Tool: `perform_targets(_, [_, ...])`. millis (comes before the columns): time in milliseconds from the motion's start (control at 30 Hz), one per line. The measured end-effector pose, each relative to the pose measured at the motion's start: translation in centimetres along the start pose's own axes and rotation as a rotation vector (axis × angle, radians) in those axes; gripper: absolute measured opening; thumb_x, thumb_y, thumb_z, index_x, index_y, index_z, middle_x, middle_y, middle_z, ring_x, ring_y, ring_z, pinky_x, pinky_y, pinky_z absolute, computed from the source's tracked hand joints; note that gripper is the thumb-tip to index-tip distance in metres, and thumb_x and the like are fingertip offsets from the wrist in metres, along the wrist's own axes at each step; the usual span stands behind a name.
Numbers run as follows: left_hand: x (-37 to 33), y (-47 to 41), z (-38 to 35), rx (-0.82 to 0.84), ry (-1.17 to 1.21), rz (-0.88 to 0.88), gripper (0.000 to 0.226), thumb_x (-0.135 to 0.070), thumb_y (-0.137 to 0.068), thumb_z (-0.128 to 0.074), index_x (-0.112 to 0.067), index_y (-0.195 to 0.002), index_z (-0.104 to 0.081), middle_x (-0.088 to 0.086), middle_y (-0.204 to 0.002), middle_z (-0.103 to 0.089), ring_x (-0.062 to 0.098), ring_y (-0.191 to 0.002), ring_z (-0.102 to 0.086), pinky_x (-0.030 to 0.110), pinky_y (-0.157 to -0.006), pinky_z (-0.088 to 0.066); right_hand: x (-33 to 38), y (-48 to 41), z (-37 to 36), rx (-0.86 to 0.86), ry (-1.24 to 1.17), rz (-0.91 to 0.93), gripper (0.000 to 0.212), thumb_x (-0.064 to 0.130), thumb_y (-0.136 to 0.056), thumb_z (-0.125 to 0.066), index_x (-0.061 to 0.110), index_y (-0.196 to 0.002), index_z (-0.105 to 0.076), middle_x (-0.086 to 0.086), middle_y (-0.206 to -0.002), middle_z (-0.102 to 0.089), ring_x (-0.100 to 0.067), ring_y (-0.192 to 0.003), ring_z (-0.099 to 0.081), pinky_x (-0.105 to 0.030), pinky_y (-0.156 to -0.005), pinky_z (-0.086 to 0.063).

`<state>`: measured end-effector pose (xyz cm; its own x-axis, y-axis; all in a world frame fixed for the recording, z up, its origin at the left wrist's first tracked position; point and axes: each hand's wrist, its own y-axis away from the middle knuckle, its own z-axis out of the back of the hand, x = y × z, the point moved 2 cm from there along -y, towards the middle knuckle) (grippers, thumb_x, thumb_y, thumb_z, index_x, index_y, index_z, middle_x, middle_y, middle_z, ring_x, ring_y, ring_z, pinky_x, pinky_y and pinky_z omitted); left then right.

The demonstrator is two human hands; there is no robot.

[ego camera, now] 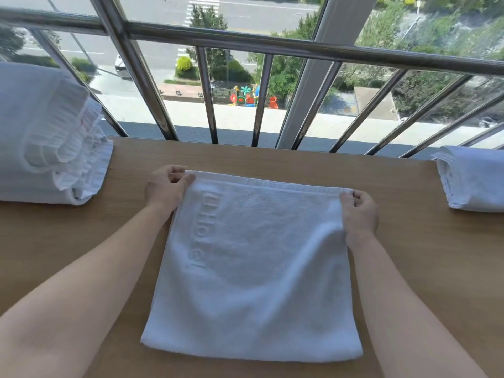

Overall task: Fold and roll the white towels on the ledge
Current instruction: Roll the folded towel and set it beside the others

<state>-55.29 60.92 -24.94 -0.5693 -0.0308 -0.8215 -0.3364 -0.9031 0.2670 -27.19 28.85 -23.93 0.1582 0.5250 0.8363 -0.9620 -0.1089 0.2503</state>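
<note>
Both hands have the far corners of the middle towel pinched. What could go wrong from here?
1. The towel has a raised ripple running in from near the right hand; folding now would probably press it in as a crease.
2. The left hand and right hand only pinch the corners, so the edge between them may sag and the fold land skewed.
3. The loose towel stack sits close beside the left arm and could get nudged.

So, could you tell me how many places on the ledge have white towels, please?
3: a folded stack at left, one flat towel in the middle, a rolled towel at right, partly cut off. The stack's number is unclear.
</note>
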Motion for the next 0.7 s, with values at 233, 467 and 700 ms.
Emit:
perform_targets(233, [0.8, 3.7, 1.8, 0.040, -0.018, 0.067, 0.032, -0.054, -0.073, -0.084, -0.032, -0.090, -0.067, -0.010, -0.090, -0.073, 0.005, -0.085, -0.068, 0.025, -0.067, -0.050, -1.1, 2.2, 1.8, 0.045, 0.099, -0.048, 0.037, 0.043, -0.088, -0.068, 0.024, -0.113, -0.049, 0.010, -0.085, -0.059, -0.015, -0.080, -0.061, -0.036, -0.076, -0.048])
perform_targets(467, [4.3, 9.8, 4.5, 0.111, -0.031, 0.137, 0.036, -0.061, -0.070, -0.081, -0.030, -0.087, -0.071, -0.016, -0.078, -0.073, 0.001, -0.078, -0.068, 0.023, -0.065, -0.048, -5.2, 8.4, 4.8, 0.056, 0.182, -0.150, 0.032, 0.051, -0.091, -0.061, 0.020, -0.098, -0.059, 0.001, -0.088, -0.066, -0.023, -0.082, -0.062, -0.043, -0.082, -0.052])
perform_targets(700, [6.1, 15.5, 6.7, 0.200, -0.053, 0.146, 0.047, -0.071, -0.063, -0.073, -0.029, -0.084, -0.071, -0.014, -0.075, -0.073, -0.003, -0.072, -0.067, 0.022, -0.063, -0.046, -7.8, 15.7, 8.1, 0.113, 0.310, -0.186, 0.028, 0.042, -0.093, -0.059, 0.016, -0.084, -0.060, -0.003, -0.078, -0.063, -0.023, -0.071, -0.056, -0.035, -0.061, -0.039])
